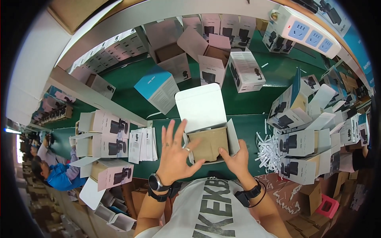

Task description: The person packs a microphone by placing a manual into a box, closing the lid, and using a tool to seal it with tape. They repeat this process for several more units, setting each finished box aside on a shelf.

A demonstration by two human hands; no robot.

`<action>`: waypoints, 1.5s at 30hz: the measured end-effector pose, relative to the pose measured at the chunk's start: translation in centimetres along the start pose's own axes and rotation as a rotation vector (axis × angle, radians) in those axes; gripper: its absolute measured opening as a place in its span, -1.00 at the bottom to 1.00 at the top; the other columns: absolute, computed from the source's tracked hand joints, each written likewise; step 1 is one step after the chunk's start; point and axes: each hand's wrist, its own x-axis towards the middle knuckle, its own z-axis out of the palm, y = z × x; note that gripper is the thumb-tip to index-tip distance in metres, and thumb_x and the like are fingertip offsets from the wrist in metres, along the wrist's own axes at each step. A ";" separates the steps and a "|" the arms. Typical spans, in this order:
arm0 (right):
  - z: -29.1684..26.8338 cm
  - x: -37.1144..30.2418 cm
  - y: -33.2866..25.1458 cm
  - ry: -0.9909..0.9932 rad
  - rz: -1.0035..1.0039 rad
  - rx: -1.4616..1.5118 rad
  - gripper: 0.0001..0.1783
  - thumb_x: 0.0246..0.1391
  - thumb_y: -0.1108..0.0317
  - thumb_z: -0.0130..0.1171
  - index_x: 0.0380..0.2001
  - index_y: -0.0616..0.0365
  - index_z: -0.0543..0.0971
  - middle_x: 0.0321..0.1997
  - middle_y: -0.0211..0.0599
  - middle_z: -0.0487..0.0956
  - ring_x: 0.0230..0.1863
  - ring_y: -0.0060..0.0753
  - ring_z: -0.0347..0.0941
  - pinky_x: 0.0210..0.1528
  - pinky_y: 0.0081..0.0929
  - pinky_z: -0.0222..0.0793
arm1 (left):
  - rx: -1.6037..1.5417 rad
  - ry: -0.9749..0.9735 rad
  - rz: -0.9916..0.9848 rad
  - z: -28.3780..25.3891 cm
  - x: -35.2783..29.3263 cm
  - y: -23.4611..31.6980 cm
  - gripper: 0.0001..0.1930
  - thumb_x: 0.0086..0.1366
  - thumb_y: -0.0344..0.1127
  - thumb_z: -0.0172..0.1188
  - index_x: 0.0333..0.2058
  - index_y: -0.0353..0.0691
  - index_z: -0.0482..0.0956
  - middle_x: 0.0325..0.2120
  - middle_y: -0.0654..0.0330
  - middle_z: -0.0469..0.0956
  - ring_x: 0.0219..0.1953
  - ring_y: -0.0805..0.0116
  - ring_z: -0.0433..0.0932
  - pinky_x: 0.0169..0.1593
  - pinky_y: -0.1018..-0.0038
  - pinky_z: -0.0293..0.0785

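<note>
A white carton (234, 139) stands in front of me with its lid flap (200, 106) raised at the back. Inside it sits a folded brown cardboard insert (210, 143). My right hand (237, 160) grips the carton's right side, its thumb on the insert and its fingers outside the wall. Over the carton's left edge, my left hand (176, 154) is spread wide with nothing in it; I cannot tell whether it touches the carton. What lies under the insert is hidden.
Left of the carton lies a row of folded leaflets (143, 144), beside stacked open cartons (113, 127). Shredded white paper (270, 152) and more open cartons (301, 142) are at the right. A blue-topped carton (158, 89) stands behind. A power strip (307, 31) hangs at upper right.
</note>
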 end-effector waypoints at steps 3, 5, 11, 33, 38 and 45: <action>-1.8 -0.2 1.5 -0.078 -0.032 0.093 -0.34 0.00 0.08 0.55 0.02 0.31 0.54 -0.12 -0.15 0.58 -0.15 -0.18 0.56 -0.10 -0.26 0.50 | -0.107 0.033 -0.185 1.7 -2.9 -0.1 -0.19 0.11 -0.37 0.41 0.36 -0.28 0.33 0.35 -0.29 0.23 0.32 -0.32 0.34 0.34 0.05 0.35; -5.2 -0.1 1.9 -0.336 0.214 0.430 -0.35 0.03 0.11 0.54 0.08 0.28 0.54 -0.07 -0.25 0.59 -0.17 -0.39 0.53 -0.13 -0.40 0.48 | -0.609 0.117 -0.588 4.4 -6.2 -0.9 -0.04 0.13 -0.30 0.44 0.46 -0.37 0.16 0.40 -0.36 0.16 0.41 -0.38 0.23 0.42 0.04 0.25; -6.9 2.3 -0.3 -0.245 0.432 0.740 -0.38 0.09 0.25 0.51 0.15 0.25 0.52 -0.07 -0.44 0.56 -0.28 -0.71 0.43 -0.24 -0.66 0.38 | -0.635 0.121 -0.466 8.5 -5.5 1.2 0.10 0.15 -0.12 0.50 0.48 -0.46 0.00 0.41 -0.45 0.10 0.46 -0.44 0.10 0.49 -0.01 0.11; -5.6 6.0 -3.1 -0.067 -0.511 -0.331 -0.83 0.07 0.39 0.44 -0.26 0.11 0.67 -0.35 -0.29 0.68 -0.35 -0.13 0.58 -0.25 -0.27 0.40 | 0.076 -0.256 0.017 9.9 -3.1 2.8 0.02 0.24 0.29 0.31 0.47 -0.27 0.20 0.52 -0.12 0.08 0.51 -0.50 -0.04 0.47 -0.34 -0.12; -5.8 5.5 -3.3 -0.122 -0.501 -0.304 -0.85 0.05 0.39 0.44 -0.30 0.08 0.67 -0.38 -0.32 0.67 -0.37 -0.18 0.58 -0.28 -0.29 0.38 | 0.115 -0.295 0.014 9.9 -2.8 3.1 0.02 0.22 0.23 0.34 0.47 -0.29 0.19 0.52 -0.13 0.07 0.51 -0.49 -0.05 0.50 -0.31 -0.13; -6.0 7.2 -3.4 -0.050 -0.578 -0.340 -0.86 0.02 0.37 0.43 -0.35 0.04 0.65 -0.43 -0.39 0.63 -0.40 -0.22 0.56 -0.32 -0.29 0.32 | 0.068 -0.247 0.021 10.1 -3.1 2.9 -0.01 0.19 0.22 0.38 0.42 -0.31 0.28 0.52 -0.11 0.09 0.51 -0.50 -0.04 0.48 -0.31 -0.11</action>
